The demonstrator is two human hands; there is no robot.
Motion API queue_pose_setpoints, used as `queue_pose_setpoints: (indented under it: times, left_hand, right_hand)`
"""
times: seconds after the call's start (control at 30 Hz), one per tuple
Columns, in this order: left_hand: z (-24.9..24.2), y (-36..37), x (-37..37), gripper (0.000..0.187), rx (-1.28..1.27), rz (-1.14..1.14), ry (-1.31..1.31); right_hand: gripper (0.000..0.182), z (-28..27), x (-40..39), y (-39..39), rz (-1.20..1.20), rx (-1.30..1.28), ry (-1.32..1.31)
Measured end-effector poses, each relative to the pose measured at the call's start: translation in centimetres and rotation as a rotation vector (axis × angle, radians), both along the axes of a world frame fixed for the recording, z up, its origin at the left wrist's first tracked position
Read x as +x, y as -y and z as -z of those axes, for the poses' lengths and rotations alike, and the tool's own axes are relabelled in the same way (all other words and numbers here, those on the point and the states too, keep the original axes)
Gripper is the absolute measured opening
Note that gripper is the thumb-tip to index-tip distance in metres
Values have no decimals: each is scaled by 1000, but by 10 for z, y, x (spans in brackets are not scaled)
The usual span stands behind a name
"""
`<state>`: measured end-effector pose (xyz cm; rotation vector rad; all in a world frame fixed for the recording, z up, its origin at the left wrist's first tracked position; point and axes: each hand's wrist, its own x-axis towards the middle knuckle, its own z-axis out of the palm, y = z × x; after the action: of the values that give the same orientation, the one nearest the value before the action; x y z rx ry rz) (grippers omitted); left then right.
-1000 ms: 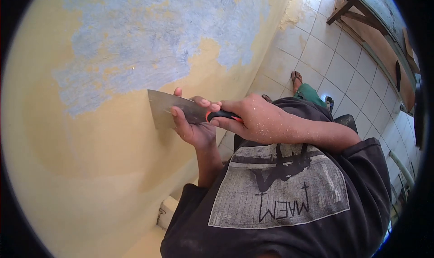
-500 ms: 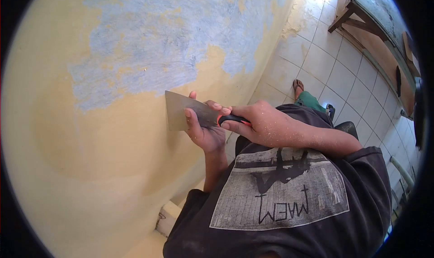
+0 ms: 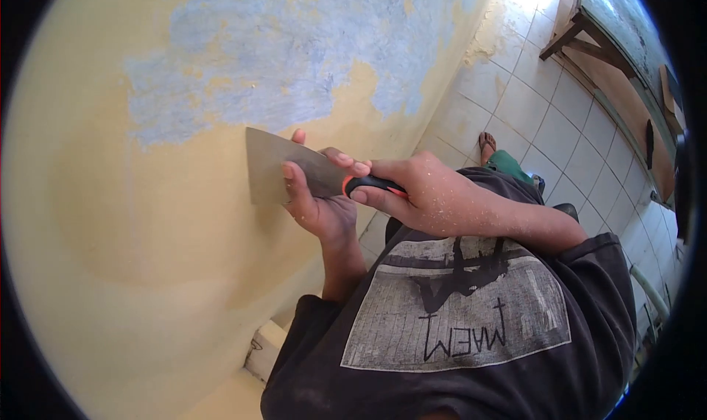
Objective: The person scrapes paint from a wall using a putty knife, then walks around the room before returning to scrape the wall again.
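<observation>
A putty knife with a wide metal blade [image 3: 276, 168] and a black and red handle [image 3: 379, 187] is held sideways in both hands. My right hand [image 3: 420, 195] is wrapped round the handle, with pale flakes sticking to its skin. My left hand [image 3: 324, 206] pinches the blade, thumb on the near face and fingers behind, mostly hidden. The blade's long front edge lies close against the yellow wall [image 3: 169, 228], just below a bluish patch [image 3: 272, 59] where the yellow paint is gone.
White floor tiles [image 3: 508, 100] run along the foot of the wall, with pale debris [image 3: 482, 43] on them. A wooden-framed table [image 3: 618, 15] with a glassy top stands at the upper right. A pale block [image 3: 265, 346] juts out at the lower left.
Both hands and the putty knife have shifted left along the wall. The view has also moved slightly, so the bluish patch appears higher and farther right.
</observation>
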<state>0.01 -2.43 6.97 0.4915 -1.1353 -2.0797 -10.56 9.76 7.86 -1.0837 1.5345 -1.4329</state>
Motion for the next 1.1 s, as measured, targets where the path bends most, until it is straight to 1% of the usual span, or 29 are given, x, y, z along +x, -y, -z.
queue_pose_setpoints:
  times: [0.07,0.13,0.2,0.27,0.4,0.47,0.5,0.57,0.67,0.77,0.87,1.0,1.1]
  left_hand:
    - [2,-1,-7,47,-22,8,38]
    - [15,-3,-8,48,-56,4,111]
    - [12,-1,-9,48,-37,9,61]
    - [0,1,-8,47,1,8,10]
    - [8,-1,-9,48,-10,-10,76]
    - [14,-2,-8,49,-36,-18,115]
    - [10,0,-9,49,-31,-19,84]
    - [2,2,-6,50,-6,-30,44]
    - [4,3,-2,51,-1,-38,64]
    - [20,1,-2,50,-31,-21,123]
    - [10,4,1,49,4,-27,57]
    - [5,6,2,49,-30,-44,80]
    - [7,3,-1,49,-22,-37,75]
  right_hand:
    - [29,1,-4,-7,-15,51,20]
    - [29,-2,-6,-9,-20,92,31]
    - [29,-4,-6,-9,-20,134,53]
    - [28,-1,-4,-5,-8,108,29]
    - [29,-6,-6,-9,-5,43,57]
    - [29,-7,-7,-7,-20,106,41]
    - [29,-6,-6,-7,-34,144,40]
    - [28,-6,-4,-2,-26,116,11]
    - [28,-8,3,-3,-19,76,22]
    - [29,-1,1,-5,-4,77,29]
    - [30,2,4,1,-3,68,8]
    - [32,0,6,1,12,40,-6]
    - [33,-2,3,-3,-18,97,41]
